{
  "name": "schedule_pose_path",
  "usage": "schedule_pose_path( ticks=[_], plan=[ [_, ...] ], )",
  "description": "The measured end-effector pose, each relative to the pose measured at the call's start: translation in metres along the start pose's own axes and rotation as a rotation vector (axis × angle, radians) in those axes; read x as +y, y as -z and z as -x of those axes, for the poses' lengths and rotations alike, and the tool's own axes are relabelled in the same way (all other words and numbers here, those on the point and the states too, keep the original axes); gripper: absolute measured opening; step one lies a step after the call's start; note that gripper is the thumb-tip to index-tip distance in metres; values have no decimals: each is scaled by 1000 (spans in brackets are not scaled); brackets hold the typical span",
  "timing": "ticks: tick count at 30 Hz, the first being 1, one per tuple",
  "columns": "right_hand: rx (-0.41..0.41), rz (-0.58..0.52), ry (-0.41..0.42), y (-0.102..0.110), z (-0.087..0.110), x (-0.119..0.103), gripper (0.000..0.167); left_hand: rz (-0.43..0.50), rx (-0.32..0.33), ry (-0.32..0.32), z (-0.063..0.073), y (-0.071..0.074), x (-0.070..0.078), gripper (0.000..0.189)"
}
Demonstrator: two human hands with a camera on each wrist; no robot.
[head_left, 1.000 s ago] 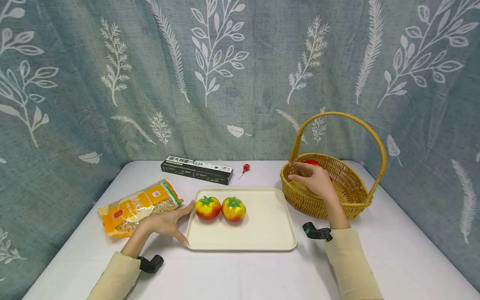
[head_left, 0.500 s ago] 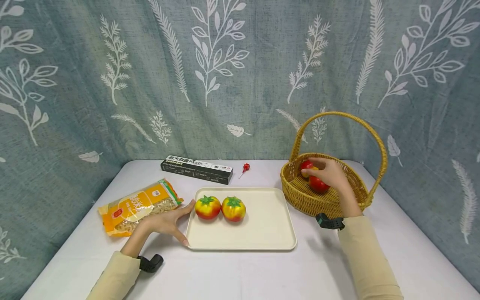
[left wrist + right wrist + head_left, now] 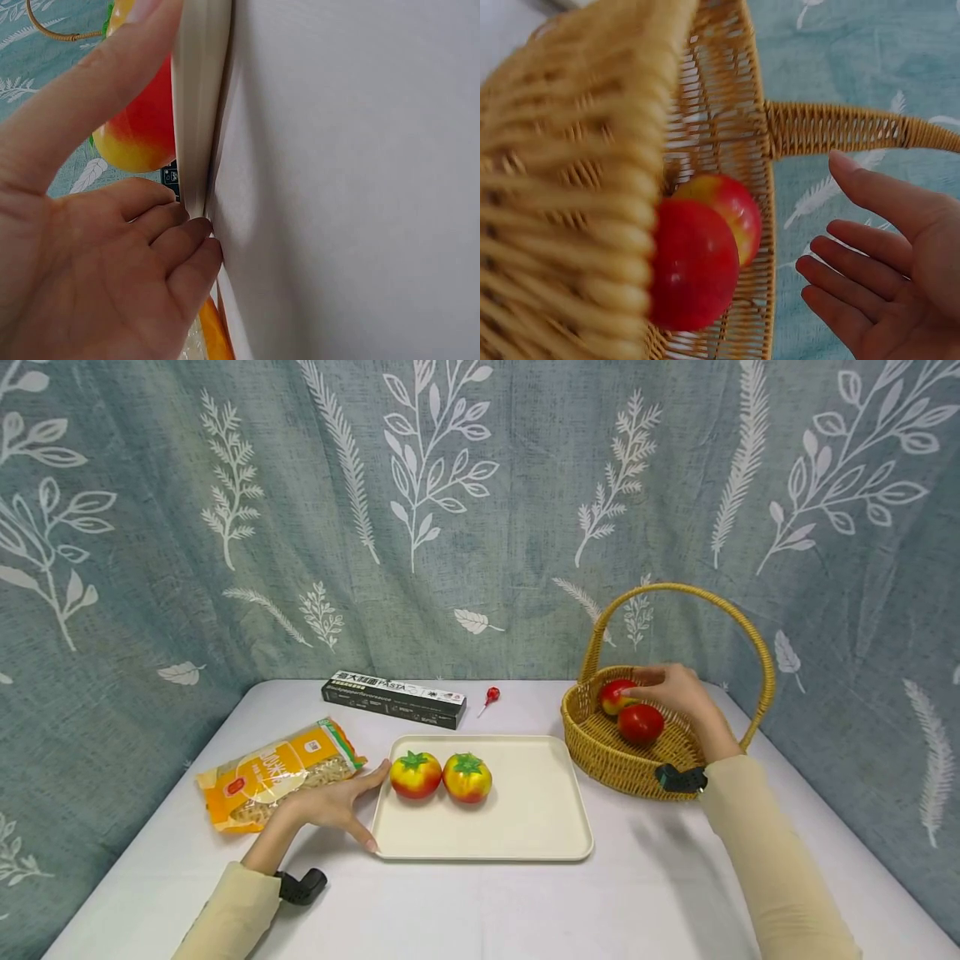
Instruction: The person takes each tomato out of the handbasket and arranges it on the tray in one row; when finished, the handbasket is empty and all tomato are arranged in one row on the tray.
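Observation:
My left hand (image 3: 330,810) spans the left edge of a cream tray (image 3: 536,802), thumb and fingertips right at the rim. Two red-and-yellow toy tomatoes (image 3: 417,776) with green tops sit at the tray's left end. My right hand (image 3: 678,693) is over the wicker basket (image 3: 611,770), fingers apart and holding nothing; the right wrist view shows its palm (image 3: 922,300) beside the basket's rim. Inside the basket lie a plain red apple-like fruit (image 3: 641,724) and a red-and-yellow fruit (image 3: 613,696) behind it, touching or close together.
An orange bag of pasta (image 3: 285,777) lies left of the tray, beside my left hand. Behind the tray are a black pasta box (image 3: 393,699) and a red lollipop (image 3: 492,696). The basket's tall handle (image 3: 678,587) arches above it. A patterned curtain (image 3: 480,527) hangs behind the table.
My right hand has moved right over the basket, from its left rim past the two fruits; the red-and-yellow one has come into view. The left hand and tray stay put.

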State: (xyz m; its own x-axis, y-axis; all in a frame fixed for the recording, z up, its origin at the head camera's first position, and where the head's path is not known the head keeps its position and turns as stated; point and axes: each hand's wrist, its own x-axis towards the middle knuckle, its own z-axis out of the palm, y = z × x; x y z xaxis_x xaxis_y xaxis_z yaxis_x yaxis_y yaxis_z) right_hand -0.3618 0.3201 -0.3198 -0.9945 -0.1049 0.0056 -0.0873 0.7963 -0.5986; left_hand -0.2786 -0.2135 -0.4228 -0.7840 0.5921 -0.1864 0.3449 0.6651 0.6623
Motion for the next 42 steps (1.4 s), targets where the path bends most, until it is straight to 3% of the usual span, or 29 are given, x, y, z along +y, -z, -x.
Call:
schedule_pose_path(
  ticks=[10, 16, 22, 30, 42],
  plan=[
    [-70, 83, -30, 8, -17, 13, 71, 1, -1, 3, 0, -1, 0, 122],
    [-160, 90, 22, 9, -23, 26, 58, -6, -3, -1, 0, 1, 1, 123],
    [-211, 129, 47, 15, -25, 20, 59, -8, 11, 13, 1, 2, 1, 124],
    [-235, 249, 44, 13, -31, 17, 55, 0, 7, 15, 0, 0, -1, 123],
    [-271, 309, 11, 7, -32, 22, 54, 6, -2, 16, 0, 0, 0, 123]
  ],
)
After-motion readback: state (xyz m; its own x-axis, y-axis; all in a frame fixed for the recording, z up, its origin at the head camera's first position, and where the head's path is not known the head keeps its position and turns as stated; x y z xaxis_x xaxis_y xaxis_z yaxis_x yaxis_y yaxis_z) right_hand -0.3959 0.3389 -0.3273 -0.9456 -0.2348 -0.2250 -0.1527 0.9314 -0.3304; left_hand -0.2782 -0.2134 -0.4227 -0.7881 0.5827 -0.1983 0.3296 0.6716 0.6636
